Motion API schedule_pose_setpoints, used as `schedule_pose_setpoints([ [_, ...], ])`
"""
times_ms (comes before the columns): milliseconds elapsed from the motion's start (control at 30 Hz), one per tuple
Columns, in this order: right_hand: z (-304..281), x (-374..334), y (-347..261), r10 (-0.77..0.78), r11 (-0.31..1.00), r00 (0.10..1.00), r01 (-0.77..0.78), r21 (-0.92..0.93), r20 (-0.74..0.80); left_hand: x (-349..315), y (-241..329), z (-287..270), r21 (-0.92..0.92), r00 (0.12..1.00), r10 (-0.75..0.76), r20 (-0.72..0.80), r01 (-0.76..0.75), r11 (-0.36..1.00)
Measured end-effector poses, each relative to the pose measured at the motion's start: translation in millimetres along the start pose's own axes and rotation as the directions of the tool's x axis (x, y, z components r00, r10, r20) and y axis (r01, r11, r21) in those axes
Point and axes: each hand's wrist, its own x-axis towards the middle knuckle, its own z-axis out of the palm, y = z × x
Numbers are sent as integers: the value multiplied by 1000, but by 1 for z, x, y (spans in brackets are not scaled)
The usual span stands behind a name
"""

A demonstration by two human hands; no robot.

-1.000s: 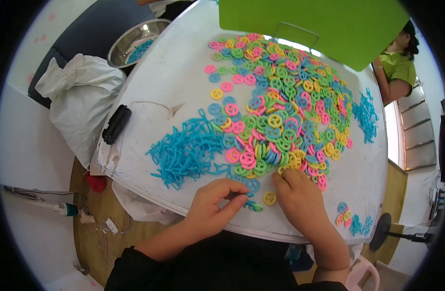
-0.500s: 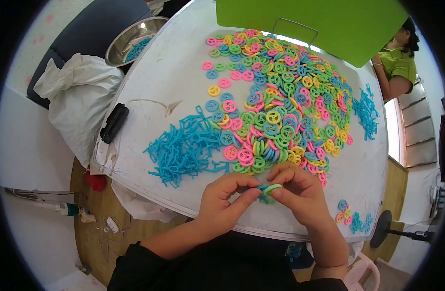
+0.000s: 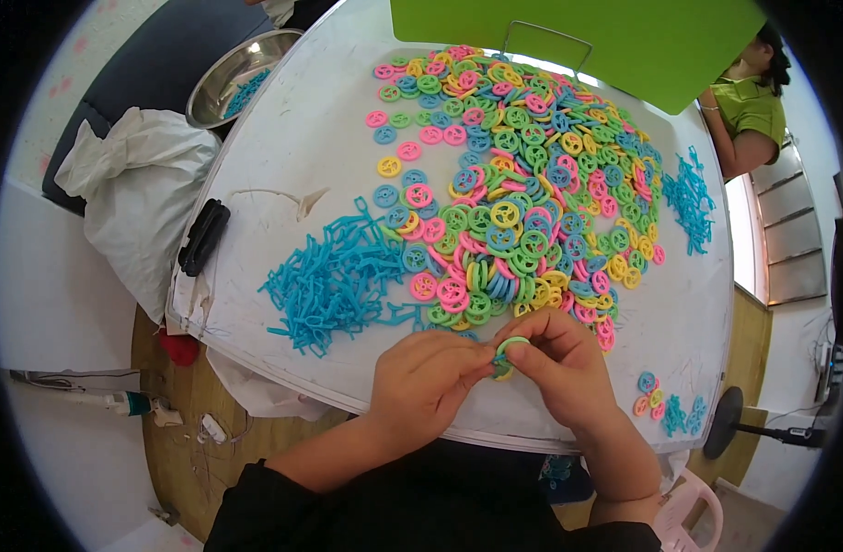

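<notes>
In the head view, the person's two hands meet just above the table (image 3: 265,189), near its front edge. The right hand (image 3: 565,363) is pinching a pale green wheel (image 3: 511,340) between thumb and fingers. The left hand (image 3: 421,382) has its thumb and forefinger closed on what seems to be a blue link (image 3: 499,360), mostly covered by the fingertips. The wheel and the link touch between the hands, with a bit of yellow below.

A second ago the right hand was at the near edge of the heap of wheels (image 3: 532,216), well apart from the left. Half a second ago the hands had come together; now the green wheel looks more tilted. The work thus appears to have passed from picking up to working the two parts against each other, though whether they are joined cannot be told. The pile of blue links (image 3: 334,281) lies beyond the left hand.
</notes>
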Motion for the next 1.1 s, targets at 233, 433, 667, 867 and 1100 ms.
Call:
schedule_pose_setpoints([
  [233,4,-7,-2,-200,884,979,160,-438,-46,4,-2,-9,-115,995,-25,99,37,993],
  [433,-2,-1,-15,-419,617,851,523,-588,317,-2,-8,-9,-233,988,-88,130,117,965],
  [667,9,-13,-22,-79,899,988,129,-419,135,-11,-13,-9,-397,984,-155,92,179,900],
  [867,2,-7,-21,-216,764,956,292,-576,199,-12,-10,-5,-387,974,-211,82,226,894],
  [1100,3,-13,-25,-117,884,982,171,-436,149,-6,-1,-6,-220,992,-122,17,123,968],
])
